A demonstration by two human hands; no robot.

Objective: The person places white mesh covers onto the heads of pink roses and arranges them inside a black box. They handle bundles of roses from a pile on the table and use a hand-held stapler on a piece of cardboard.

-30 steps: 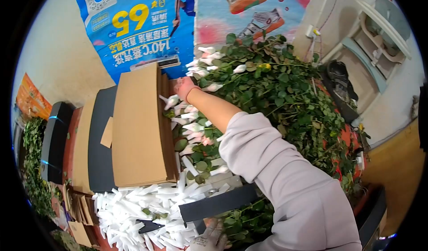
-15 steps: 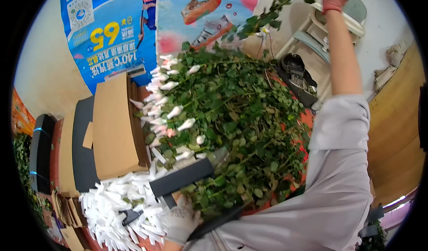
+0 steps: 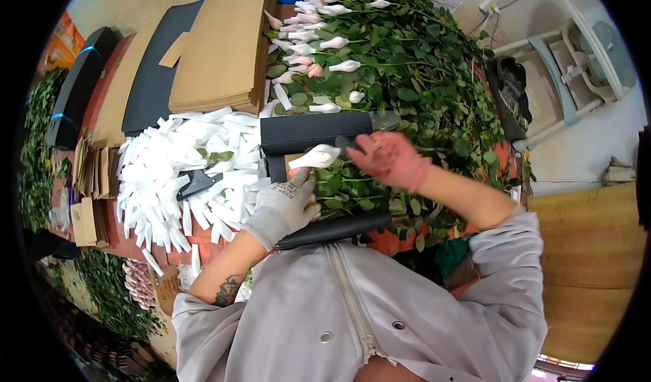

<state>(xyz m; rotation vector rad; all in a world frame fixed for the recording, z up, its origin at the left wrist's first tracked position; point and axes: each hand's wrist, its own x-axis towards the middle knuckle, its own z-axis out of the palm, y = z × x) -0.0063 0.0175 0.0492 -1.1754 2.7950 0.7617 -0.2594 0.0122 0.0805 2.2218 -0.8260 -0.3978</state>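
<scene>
My left hand [image 3: 283,207], in a pale grey glove, is just below a rose bud in a white sleeve [image 3: 316,157]. Its fingers are bent and closed, and what they hold is hidden. To the right of that bud, my right hand [image 3: 390,159], in a pink-red glove, has its fingers closed around a small dark thing that is too blurred to name. The bud lies between a black padded block [image 3: 315,132] and a lower black padded bar [image 3: 336,231], with green leaves beside it.
White foam sleeves [image 3: 220,138] are heaped at left. Stacked cardboard [image 3: 220,50] stands behind them. Many sleeved roses [image 3: 334,42] with leafy stems [image 3: 413,63] cover the back and right. A black clip-like tool [image 3: 198,183] lies on the sleeves. A high chair [image 3: 566,77] is at far right.
My right hand reached to the sleeved roses, swung to the upper right with a leafy stem, and is now back near my left hand. A sleeved bud now lies by the padded block.
</scene>
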